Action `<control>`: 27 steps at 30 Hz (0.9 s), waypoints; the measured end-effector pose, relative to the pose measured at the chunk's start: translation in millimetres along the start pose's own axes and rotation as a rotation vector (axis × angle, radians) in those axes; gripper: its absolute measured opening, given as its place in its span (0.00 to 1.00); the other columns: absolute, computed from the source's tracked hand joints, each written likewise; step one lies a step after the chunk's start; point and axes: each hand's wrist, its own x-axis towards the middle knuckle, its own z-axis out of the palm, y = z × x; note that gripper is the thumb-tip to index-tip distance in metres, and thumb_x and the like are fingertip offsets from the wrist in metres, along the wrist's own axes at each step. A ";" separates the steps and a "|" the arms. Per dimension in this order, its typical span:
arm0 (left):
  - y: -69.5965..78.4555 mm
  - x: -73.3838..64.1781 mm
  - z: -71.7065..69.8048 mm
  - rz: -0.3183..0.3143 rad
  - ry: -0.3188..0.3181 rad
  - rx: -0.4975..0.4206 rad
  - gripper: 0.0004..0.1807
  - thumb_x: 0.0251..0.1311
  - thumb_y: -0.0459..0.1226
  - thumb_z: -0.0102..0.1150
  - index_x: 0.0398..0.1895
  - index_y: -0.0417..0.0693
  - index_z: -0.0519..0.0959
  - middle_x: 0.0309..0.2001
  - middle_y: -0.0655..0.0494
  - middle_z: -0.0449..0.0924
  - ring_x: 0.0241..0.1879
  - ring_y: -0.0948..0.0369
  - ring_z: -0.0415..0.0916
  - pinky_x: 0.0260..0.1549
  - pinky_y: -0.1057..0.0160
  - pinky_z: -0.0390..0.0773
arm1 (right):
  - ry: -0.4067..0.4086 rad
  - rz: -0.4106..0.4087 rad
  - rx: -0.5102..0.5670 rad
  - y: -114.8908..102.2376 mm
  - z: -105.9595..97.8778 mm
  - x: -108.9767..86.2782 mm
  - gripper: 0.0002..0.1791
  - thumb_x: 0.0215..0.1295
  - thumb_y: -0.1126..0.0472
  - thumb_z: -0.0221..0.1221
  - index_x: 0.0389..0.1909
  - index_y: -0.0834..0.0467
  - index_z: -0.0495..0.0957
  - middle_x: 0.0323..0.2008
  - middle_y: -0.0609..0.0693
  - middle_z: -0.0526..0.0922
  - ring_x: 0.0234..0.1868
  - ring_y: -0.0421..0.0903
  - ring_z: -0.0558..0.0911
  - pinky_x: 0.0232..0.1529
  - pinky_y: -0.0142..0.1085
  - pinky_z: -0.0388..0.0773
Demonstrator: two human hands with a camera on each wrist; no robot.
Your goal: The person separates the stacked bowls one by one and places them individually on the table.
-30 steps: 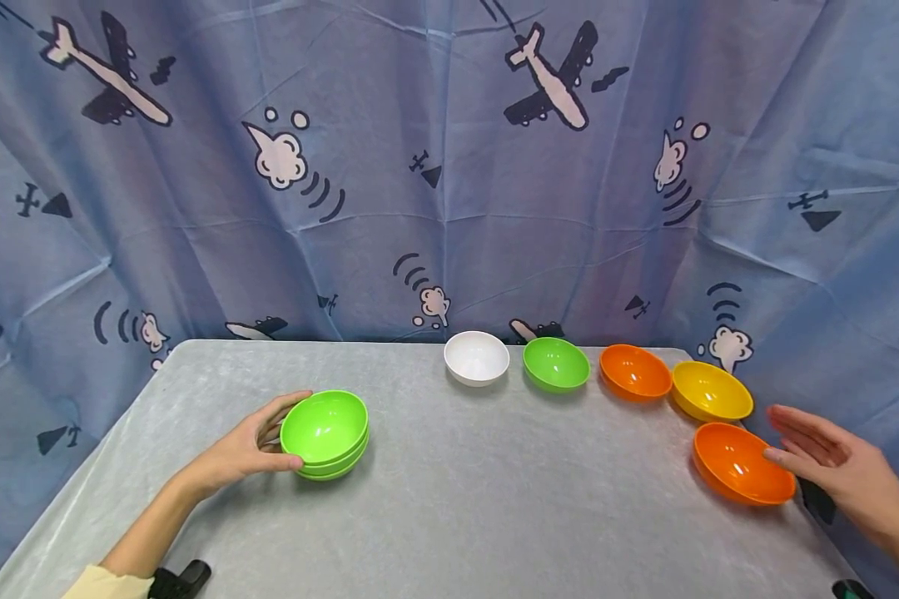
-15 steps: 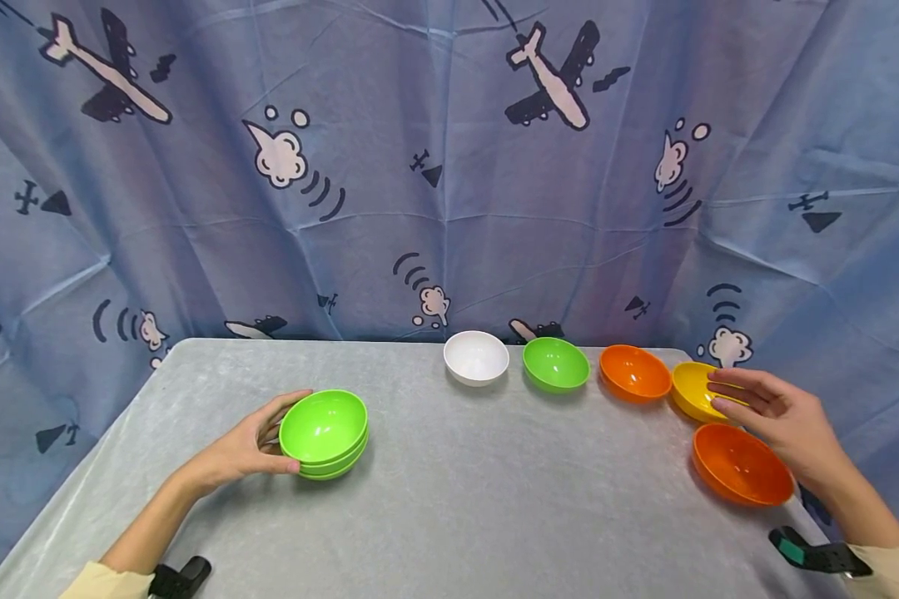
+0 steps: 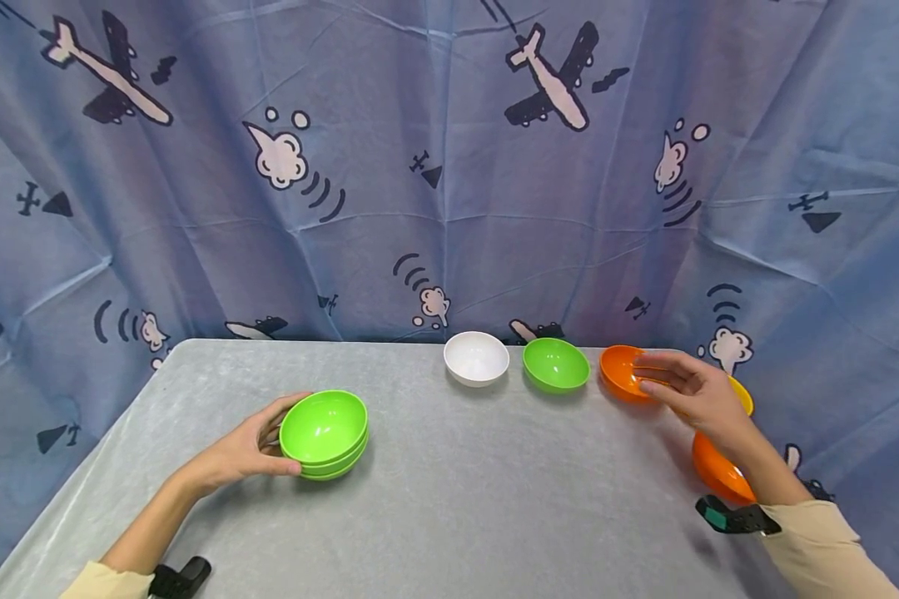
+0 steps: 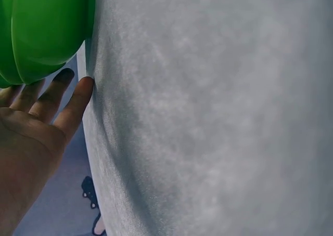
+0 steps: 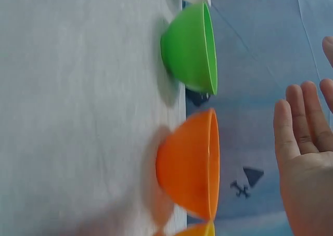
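Observation:
My left hand curves round the near-left side of a stack of green bowls, thumb in front and fingers behind. From the left wrist, the fingers lie against the green side of the stack. Holding nothing, my right hand hovers with loosely straight fingers over the right part of an orange bowl in the back row. In the right wrist view the palm is apart from that orange bowl. The right hand and forearm partly hide a yellow bowl and another orange bowl.
A white bowl and a single green bowl stand along the back edge, left of the orange one. Grey cloth covers the table. Behind it hangs a blue curtain printed with airplanes.
My right hand has swept left from beside the front orange bowl, past the yellow bowl, to above the back orange bowl. The left hand and its stack have stayed put.

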 end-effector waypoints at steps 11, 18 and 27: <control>-0.5 0.3 -0.3 0.006 0.001 0.011 0.50 0.55 0.29 0.73 0.78 0.38 0.54 0.71 0.32 0.59 0.66 0.45 0.65 0.56 0.60 0.74 | -0.090 -0.066 0.126 1.8 44.4 31.7 0.22 0.68 0.73 0.63 0.61 0.70 0.74 0.57 0.66 0.78 0.55 0.52 0.81 0.52 0.33 0.78; 1.1 0.3 -0.1 0.004 0.004 0.018 0.50 0.55 0.29 0.74 0.78 0.38 0.55 0.70 0.32 0.61 0.66 0.41 0.64 0.56 0.60 0.74 | -0.145 -0.059 0.194 -5.4 76.2 49.2 0.22 0.68 0.70 0.64 0.61 0.70 0.75 0.57 0.64 0.78 0.57 0.52 0.80 0.55 0.34 0.77; 3.3 1.0 -0.2 -0.002 -0.001 0.023 0.50 0.55 0.29 0.74 0.77 0.37 0.54 0.70 0.32 0.60 0.66 0.36 0.62 0.55 0.61 0.74 | -0.204 -0.081 0.254 -10.0 119.4 67.1 0.21 0.67 0.70 0.65 0.60 0.67 0.76 0.58 0.65 0.78 0.58 0.61 0.79 0.56 0.38 0.77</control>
